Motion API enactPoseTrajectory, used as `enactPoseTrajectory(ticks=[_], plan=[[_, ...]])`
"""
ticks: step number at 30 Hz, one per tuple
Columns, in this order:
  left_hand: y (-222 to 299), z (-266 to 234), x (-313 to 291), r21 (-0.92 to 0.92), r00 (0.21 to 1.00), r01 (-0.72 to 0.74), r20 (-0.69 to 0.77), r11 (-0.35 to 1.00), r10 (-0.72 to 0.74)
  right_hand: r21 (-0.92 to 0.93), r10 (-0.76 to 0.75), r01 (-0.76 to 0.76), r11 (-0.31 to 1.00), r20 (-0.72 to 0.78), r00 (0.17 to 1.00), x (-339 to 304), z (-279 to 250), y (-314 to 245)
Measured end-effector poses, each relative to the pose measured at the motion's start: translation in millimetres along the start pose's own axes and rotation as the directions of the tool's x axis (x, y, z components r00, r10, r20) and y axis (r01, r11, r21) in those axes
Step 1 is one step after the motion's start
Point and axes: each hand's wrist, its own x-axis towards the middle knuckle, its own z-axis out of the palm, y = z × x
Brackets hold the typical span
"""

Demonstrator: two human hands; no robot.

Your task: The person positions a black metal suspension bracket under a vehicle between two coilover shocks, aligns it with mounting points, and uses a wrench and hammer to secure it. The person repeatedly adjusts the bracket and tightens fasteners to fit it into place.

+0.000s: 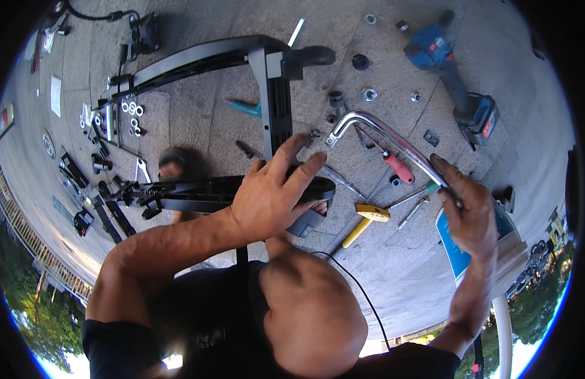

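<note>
My right hand (470, 211) is closed around one end of a bent chrome socket-wrench handle (393, 136). Its square drive tip points toward my left hand (273, 189), with a gap between them. That left hand has its fingers stretched and apart, and lies over the lower arm of a black metal frame (201, 192). The frame's upright post (278, 114) rises beyond my fingers to a long upper bar (198, 57). A small dark metal fitting (314, 135) shows close by my left fingertips; whether they touch it I cannot tell.
On the paving lie a yellow hammer (372, 213), a red-handled screwdriver (400, 168), a teal-handled tool (244, 107) and a blue cordless power tool (457, 88). Several washers (132, 108) and an open-ended wrench (141, 169) are at left. A blue-sided box (452, 243) stands by my right forearm.
</note>
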Motion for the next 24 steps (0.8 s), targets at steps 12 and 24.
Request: enactPoseTrajectory(ticks=[12,24], plan=[[27.0,-24.1,18.1,0.285,0.983,-0.170,0.119,0.943,0.141,0.649,0.885,-0.665,0.369,-0.463,0.040,-206.9,356.6,104.5],[-34.5,-40.5,317.0,0.448,0.965,0.096,-0.262,0.889,0.028,0.739,0.860,-0.654,0.163,-0.432,-0.274,-207.2,416.7,142.0]])
